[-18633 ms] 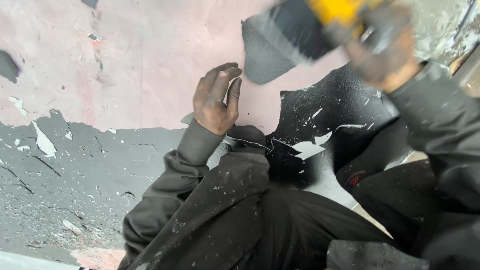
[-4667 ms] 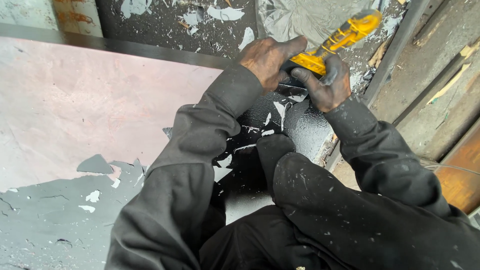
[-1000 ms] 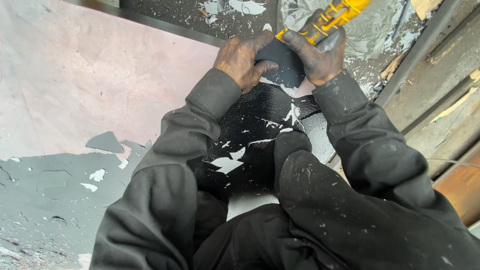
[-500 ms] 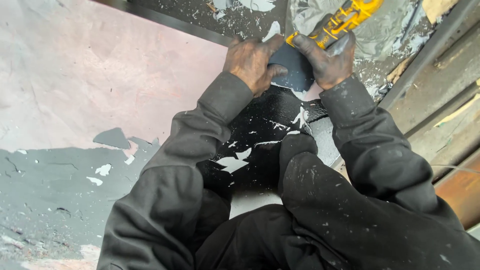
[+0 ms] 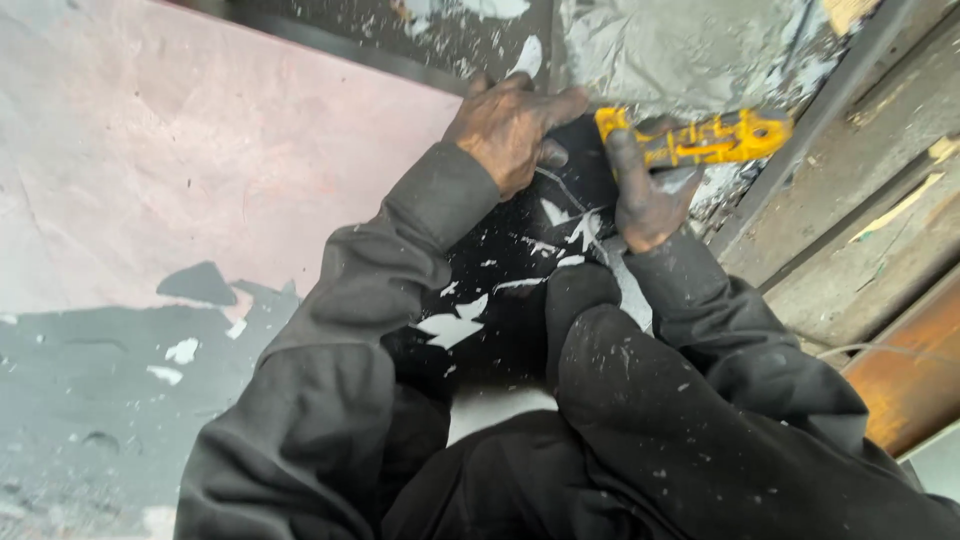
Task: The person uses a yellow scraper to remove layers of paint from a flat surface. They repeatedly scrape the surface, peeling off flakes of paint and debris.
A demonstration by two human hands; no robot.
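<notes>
At the top of the black patch (image 5: 520,290), where dark coating with white chips meets crumpled grey sheeting (image 5: 680,50), both hands work close together. Left of the yellow tool (image 5: 700,140), the left hand (image 5: 510,130) presses down on the dark surface, fingers curled and spread over it, not wrapped around anything that can be made out. Just below the yellow tool, the right hand (image 5: 645,190) is clamped on its handle, thumb lying along the near end; the tool lies nearly level, its far end pointing toward a grey metal rail (image 5: 800,130) that runs diagonally. Whether its working end touches the surface cannot be told. Far left of the tool spreads a bare pinkish surface (image 5: 180,160), with grey paint (image 5: 90,400) flaking below it. Beyond the rail lie weathered boards (image 5: 880,240) and a rusty orange beam (image 5: 910,370). Black sleeves (image 5: 400,260) speckled with white flecks cover both arms.
</notes>
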